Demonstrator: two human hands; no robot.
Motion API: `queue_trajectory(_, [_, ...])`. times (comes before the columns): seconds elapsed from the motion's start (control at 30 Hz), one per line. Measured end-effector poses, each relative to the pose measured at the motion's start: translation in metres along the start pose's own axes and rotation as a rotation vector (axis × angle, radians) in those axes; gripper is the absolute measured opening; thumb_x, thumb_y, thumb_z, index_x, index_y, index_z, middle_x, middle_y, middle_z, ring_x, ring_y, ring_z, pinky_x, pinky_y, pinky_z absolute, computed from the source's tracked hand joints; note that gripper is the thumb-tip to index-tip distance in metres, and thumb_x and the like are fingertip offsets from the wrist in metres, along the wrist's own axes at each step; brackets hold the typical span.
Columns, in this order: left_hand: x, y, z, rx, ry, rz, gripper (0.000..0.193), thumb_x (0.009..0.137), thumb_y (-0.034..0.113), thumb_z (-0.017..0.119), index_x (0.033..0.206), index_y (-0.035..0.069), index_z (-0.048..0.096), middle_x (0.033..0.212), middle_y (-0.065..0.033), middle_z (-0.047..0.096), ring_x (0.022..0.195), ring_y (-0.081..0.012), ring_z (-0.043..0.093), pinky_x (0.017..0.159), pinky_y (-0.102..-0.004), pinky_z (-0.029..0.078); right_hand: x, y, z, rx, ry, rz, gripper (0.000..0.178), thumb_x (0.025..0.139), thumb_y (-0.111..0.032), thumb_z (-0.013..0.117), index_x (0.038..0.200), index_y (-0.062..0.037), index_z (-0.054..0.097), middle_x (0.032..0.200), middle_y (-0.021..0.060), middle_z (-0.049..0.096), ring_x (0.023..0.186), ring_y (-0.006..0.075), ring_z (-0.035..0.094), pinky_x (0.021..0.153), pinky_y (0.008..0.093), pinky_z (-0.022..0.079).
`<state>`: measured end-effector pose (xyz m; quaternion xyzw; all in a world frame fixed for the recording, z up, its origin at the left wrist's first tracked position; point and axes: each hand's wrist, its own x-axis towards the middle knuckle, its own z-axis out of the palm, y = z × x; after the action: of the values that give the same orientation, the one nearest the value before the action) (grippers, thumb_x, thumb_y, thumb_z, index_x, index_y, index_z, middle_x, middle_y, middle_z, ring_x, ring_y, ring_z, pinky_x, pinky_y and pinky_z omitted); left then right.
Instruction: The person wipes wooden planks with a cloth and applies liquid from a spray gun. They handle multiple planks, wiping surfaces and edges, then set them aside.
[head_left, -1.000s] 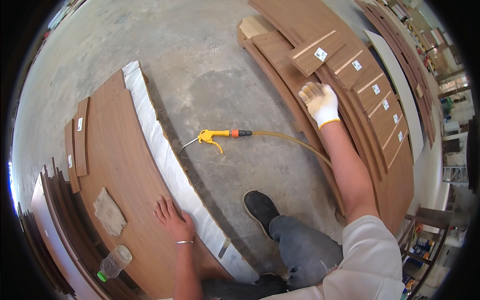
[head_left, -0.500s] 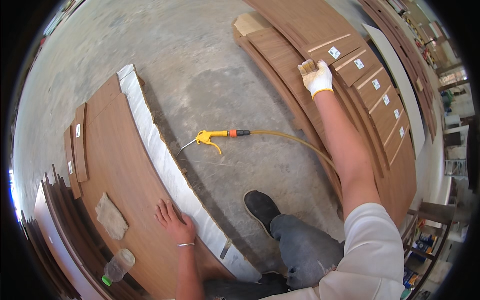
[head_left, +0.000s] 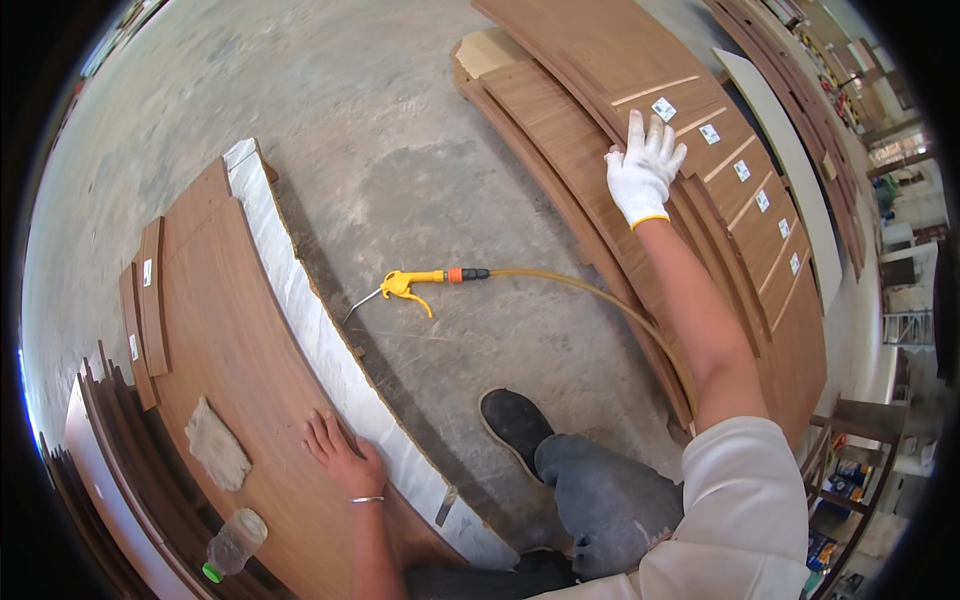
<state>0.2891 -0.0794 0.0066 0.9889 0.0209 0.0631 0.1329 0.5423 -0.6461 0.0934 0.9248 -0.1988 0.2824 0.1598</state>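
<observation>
My bare left hand [head_left: 345,455] lies with its fingers spread on a brown wood-grain panel [head_left: 235,320], close to the pale wrapping sheet [head_left: 300,285] along its edge. My right hand [head_left: 645,168], in a white knit glove with a yellow cuff, is stretched out over the stacked brown boards [head_left: 570,130] on the right. Its fingers are apart and hold nothing. They reach to the edge of a board with a light stripe and a white label [head_left: 663,109]. Whether the palm touches the wood, I cannot tell.
A yellow air blow gun [head_left: 410,281] with a hose [head_left: 570,276] lies on the concrete floor between the stacks. On the left panel are a beige cloth [head_left: 217,445], narrow labelled strips [head_left: 152,295] and a clear bottle [head_left: 238,542] with a green cap.
My right hand has gone from curled fingers at a board's edge to spread fingers over the boards. My left hand stays on the panel. The view has shifted slightly.
</observation>
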Motion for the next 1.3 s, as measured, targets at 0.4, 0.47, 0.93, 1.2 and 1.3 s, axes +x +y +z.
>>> queue_trajectory(0.4, [0.000,-0.002,-0.006,0.030,-0.013,-0.016,0.074,0.083,0.006,0.058,0.155,0.001,0.045,0.167,-0.0199,0.037,0.156,-0.0444,0.027,0.129,-0.0583,0.016,0.014,0.017,0.006,-0.154,-0.326,0.119,0.077,0.091,-0.051,0.065,0.147,-0.0009,0.048,0.151,0.0194,0.052,0.136,0.0322,0.049,0.115,0.0500,0.035])
queue_trajectory(0.47, [0.000,-0.001,-0.002,0.036,-0.007,-0.011,0.074,0.082,0.006,0.058,0.155,0.001,0.045,0.168,-0.0198,0.037,0.156,-0.0442,0.027,0.130,-0.0584,0.016,0.016,0.022,0.003,-0.151,-0.322,0.076,0.074,0.090,-0.050,0.067,0.144,-0.0026,0.050,0.145,0.0173,0.055,0.133,0.0301,0.051,0.113,0.0448,0.038])
queue_trajectory(0.93, [0.000,0.001,-0.006,0.059,-0.041,-0.029,0.074,0.083,0.007,0.059,0.155,0.002,0.045,0.168,-0.0195,0.036,0.157,-0.0425,0.027,0.130,-0.0577,0.016,-0.045,-0.003,-0.056,0.190,-0.134,-0.236,0.070,0.074,-0.025,0.077,0.139,-0.0073,0.055,0.132,0.0148,0.062,0.123,0.0323,0.058,0.109,0.0487,0.043])
queue_trajectory(1.2, [0.000,-0.003,-0.004,0.050,-0.034,-0.034,0.072,0.083,0.009,0.059,0.154,0.002,0.047,0.167,-0.0205,0.037,0.157,-0.0423,0.028,0.130,-0.0587,0.016,-0.070,-0.015,-0.078,0.109,-0.235,0.074,0.101,0.078,-0.034,0.085,0.159,-0.0016,0.035,0.160,0.0255,0.040,0.150,0.0403,0.035,0.127,0.0542,0.022])
queue_trajectory(1.3, [-0.001,-0.003,-0.002,0.047,-0.009,-0.024,0.072,0.083,0.009,0.059,0.154,0.002,0.047,0.167,-0.0205,0.037,0.157,-0.0425,0.028,0.130,-0.0587,0.016,-0.100,0.000,-0.064,0.684,-0.103,0.496,0.106,0.081,-0.037,0.086,0.161,0.0030,0.029,0.165,0.0280,0.034,0.151,0.0427,0.035,0.128,0.0501,0.026])
